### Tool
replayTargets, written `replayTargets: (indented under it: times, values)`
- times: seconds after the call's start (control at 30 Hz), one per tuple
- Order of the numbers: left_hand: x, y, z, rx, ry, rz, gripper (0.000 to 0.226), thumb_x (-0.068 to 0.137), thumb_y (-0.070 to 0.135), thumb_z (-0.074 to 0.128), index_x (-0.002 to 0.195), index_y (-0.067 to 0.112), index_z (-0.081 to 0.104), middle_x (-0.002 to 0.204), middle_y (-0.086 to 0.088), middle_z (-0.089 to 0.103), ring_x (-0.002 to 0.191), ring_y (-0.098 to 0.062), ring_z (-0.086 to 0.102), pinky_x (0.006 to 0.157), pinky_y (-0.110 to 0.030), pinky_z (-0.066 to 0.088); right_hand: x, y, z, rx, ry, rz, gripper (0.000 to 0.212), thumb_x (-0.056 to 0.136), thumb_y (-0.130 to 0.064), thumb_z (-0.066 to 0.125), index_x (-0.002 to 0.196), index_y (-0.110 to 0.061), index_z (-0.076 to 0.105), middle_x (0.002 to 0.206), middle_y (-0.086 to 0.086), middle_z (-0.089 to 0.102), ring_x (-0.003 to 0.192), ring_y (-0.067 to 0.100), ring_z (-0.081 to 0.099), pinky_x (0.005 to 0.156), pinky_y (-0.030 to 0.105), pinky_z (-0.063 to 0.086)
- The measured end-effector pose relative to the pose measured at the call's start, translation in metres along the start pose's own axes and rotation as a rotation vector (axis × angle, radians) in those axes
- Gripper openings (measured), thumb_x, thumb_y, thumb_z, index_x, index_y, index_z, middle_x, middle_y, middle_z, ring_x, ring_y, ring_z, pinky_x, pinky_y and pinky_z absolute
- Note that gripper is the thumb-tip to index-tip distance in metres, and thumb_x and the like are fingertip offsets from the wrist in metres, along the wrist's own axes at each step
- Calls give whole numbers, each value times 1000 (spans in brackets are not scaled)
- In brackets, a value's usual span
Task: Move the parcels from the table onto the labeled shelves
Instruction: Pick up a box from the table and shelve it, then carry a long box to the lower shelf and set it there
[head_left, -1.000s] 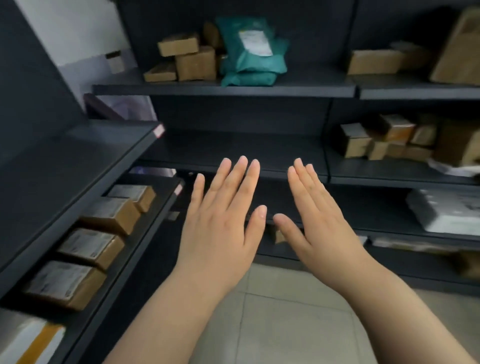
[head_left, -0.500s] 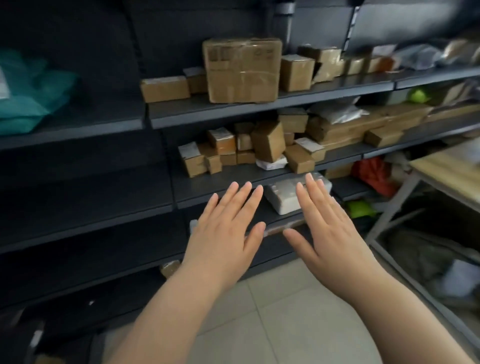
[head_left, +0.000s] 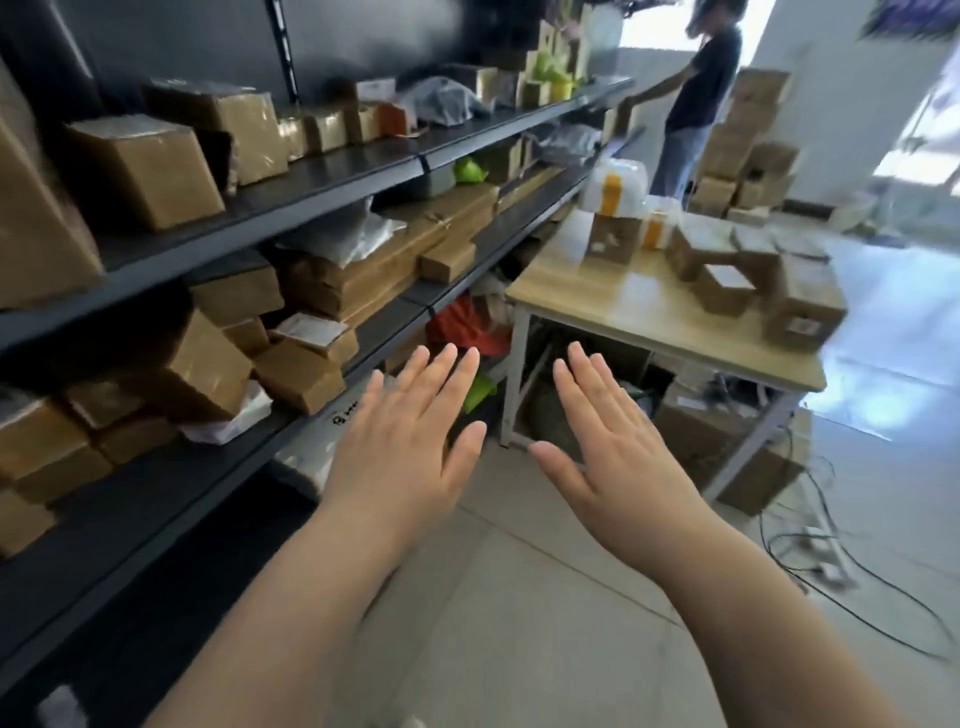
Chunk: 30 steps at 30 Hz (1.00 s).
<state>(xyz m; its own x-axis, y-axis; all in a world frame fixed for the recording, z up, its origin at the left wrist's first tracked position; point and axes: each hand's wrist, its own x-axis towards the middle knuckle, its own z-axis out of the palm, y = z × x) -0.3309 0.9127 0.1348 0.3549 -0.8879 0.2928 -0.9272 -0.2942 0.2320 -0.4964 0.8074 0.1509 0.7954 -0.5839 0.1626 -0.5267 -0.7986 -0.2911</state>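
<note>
- Writing: I see white labels on several parcels (head_left: 727, 270) on the worktop (head_left: 613, 306), and on a box on the shelves (head_left: 363, 161); none can be read. A dark mark sits on the shelf edge just left of the left hand (head_left: 400, 447); too small and blurred to read.
- Grip, left hand: flat and wide, fingers spread, palm down, holding nothing.
- Grip, right hand (head_left: 608, 447): likewise flat and wide, holding nothing. The two hands are side by side, apart, thumbs pointing toward each other.
- Task's things against the grip: the parcels lie on the worktop, beyond and to the right of the right hand, well apart from both hands. They are brown cartons, with a white bag with an orange stripe (head_left: 618, 187) stacked on one carton at the far side of the worktop.
- Shelves: dark metal, running along the left of the worktop, tiers crowded with brown cartons and some grey bags. The left hand hovers near the lower shelf edge.
- Worktop: pale wood top on white metal legs; a carton and clutter stand beneath it.
- Room: light tiled floor (head_left: 519, 597); cables (head_left: 831, 566) trail on it right of the worktop. Beyond the worktop another person (head_left: 696, 98) reaches toward the shelves, beside a stack of cartons (head_left: 748, 150). The far side of the frame is motion-blurred.
</note>
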Motion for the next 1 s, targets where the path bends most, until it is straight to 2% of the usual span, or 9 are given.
replayTargets:
  times: [0.17, 0.23, 0.3, 0.4, 0.57, 0.67, 0.8, 0.93, 1.0]
  values:
    - [91, -31, 7, -52, -14, 127, 64, 82, 58, -5, 143, 39, -14, 158, 15, -6, 142, 0, -16, 117, -31, -12, 63, 19, 4, 8, 34, 164, 71, 95, -60, 23, 146, -31, -18, 149, -18, -32, 137, 0, -31, 114, 22, -14]
    - [122, -39, 19, -48, -41, 187, 63, 81, 59, -6, 141, 40, -17, 155, 17, -12, 142, -1, -18, 115, -29, -14, 81, 29, 13, -10, 66, 226, 74, 86, -71, 10, 142, -33, -21, 149, -19, -32, 136, -2, -33, 113, 21, -15]
    - [150, -42, 34, -59, -62, 241, 63, 81, 59, -6, 140, 39, -19, 152, 19, -15, 141, 0, -19, 113, -29, -15, 93, 41, 22, -9, 91, 296, 75, 78, -70, 0, 140, -35, -21, 150, -19, -31, 136, -3, -33, 113, 21, -14]
    - [183, -35, 59, -101, -115, 314, 65, 80, 59, -6, 140, 37, -18, 150, 19, -15, 138, 2, -21, 111, -27, -17, 100, 61, 24, -8, 105, 392, 75, 78, -71, 1, 139, -35, -21, 149, -20, -30, 135, -5, -32, 112, 19, -15]
    - [234, 0, 99, -117, -228, 493, 65, 78, 60, -8, 138, 38, -21, 152, 18, -15, 140, 0, -20, 110, -27, -18, 109, 112, 13, -31, 129, 583, 76, 70, -70, -6, 134, -36, -27, 137, -27, -41, 124, -11, -43, 95, 6, -29]
    - [274, 25, 116, -117, -222, 540, 65, 78, 60, -9, 137, 39, -24, 149, 19, -19, 140, -1, -21, 113, -27, -17, 124, 150, 8, -51, 125, 619, 76, 73, -71, -3, 136, -34, -26, 135, -26, -42, 121, -11, -44, 91, 5, -31]
    - [327, 58, 141, -112, -216, 561, 65, 79, 60, -8, 138, 39, -22, 151, 18, -15, 140, 0, -19, 116, -30, -12, 150, 208, -9, -36, 136, 603, 67, 93, -62, 16, 139, -33, -23, 138, -24, -39, 124, -10, -40, 94, 6, -28]
    - [388, 106, 163, -77, -212, 554, 67, 76, 60, -11, 138, 39, -24, 157, 14, -12, 141, -3, -19, 117, -32, -10, 179, 281, -33, -29, 139, 566, 64, 95, -59, 16, 138, -33, -24, 143, -20, -35, 128, -7, -38, 104, 13, -21]
    - [417, 131, 172, -70, -218, 543, 68, 73, 60, -14, 137, 39, -26, 156, 14, -16, 143, -5, -19, 119, -34, -9, 191, 315, -46, -16, 125, 566, 63, 97, -59, 18, 138, -34, -23, 143, -20, -35, 130, -6, -35, 103, 12, -21]
